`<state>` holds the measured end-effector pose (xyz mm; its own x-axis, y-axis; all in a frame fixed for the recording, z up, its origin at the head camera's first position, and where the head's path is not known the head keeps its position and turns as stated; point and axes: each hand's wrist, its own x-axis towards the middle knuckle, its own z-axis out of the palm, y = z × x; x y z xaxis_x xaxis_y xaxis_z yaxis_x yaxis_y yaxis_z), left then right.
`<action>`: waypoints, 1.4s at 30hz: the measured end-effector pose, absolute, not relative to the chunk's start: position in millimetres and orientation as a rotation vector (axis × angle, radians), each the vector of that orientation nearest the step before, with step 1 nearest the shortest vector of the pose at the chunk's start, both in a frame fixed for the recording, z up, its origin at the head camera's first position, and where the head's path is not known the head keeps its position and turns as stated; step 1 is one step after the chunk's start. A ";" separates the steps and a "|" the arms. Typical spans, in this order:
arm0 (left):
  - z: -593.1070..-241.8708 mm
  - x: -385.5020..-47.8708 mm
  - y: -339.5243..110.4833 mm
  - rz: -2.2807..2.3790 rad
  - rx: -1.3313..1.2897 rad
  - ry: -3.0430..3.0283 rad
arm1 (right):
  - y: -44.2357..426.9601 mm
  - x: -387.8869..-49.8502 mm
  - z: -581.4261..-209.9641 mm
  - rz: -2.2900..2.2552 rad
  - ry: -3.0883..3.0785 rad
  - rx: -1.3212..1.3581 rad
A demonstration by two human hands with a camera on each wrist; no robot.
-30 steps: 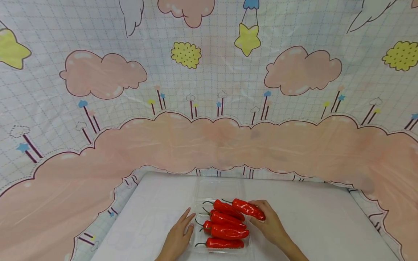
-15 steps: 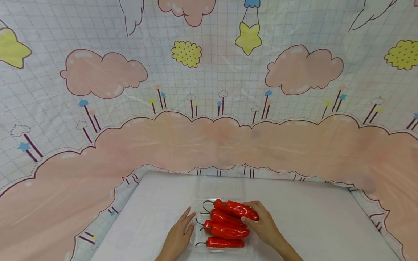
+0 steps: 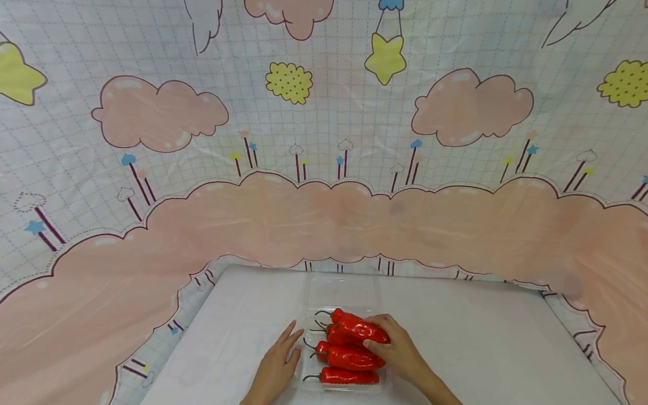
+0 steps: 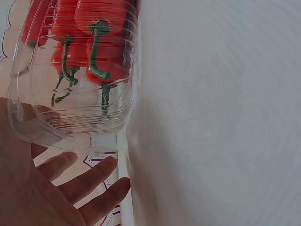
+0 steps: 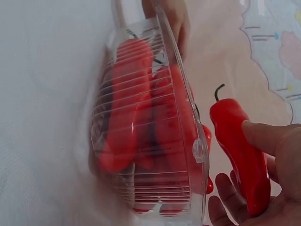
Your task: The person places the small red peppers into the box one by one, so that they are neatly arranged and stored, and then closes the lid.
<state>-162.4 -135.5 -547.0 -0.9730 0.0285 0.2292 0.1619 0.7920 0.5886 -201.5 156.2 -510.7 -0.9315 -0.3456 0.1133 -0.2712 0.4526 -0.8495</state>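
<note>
A clear plastic box (image 4: 80, 125) with several red peppers (image 3: 349, 377) in it stands on the table in the head view. My right hand (image 3: 400, 349) grips one red pepper (image 5: 242, 155) by its blunt end, fingers behind and thumb in front, above the peppers at the far side of the box. That pepper's thin green stem points left. On the box's left side, my left hand (image 3: 275, 360) lies with fingers spread and relaxed; in the left wrist view the hand is at the box's edge, and I cannot tell whether it touches the plastic.
The box's clear lid (image 3: 341, 292) lies folded back behind it. White tabletop (image 3: 481, 337) extends to both sides. A cloth printed with clouds and stars (image 3: 324, 219) hangs behind the table.
My right hand has carried its pepper left and slightly toward me, from the box's right edge to above the other peppers. The left hand has stayed in place.
</note>
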 end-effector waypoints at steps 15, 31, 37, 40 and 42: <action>-547.0 -162.2 -135.3 -0.934 -0.138 -2.774 | 148.2 -200.7 -510.9 -1.413 2.574 -0.667; -547.1 -162.2 -135.3 -0.944 -0.147 -2.754 | 143.7 -197.1 -514.2 -1.363 2.620 -0.682; -547.7 -163.5 -135.7 -0.941 -0.159 -2.772 | 144.8 -198.6 -512.8 -1.331 2.666 -0.657; -547.8 -163.6 -135.9 -0.950 -0.154 -2.779 | 147.1 -199.6 -510.7 -1.345 2.683 -0.635; -547.8 -163.7 -135.8 -0.957 -0.150 -2.782 | 149.1 -200.4 -509.4 -1.368 2.697 -0.623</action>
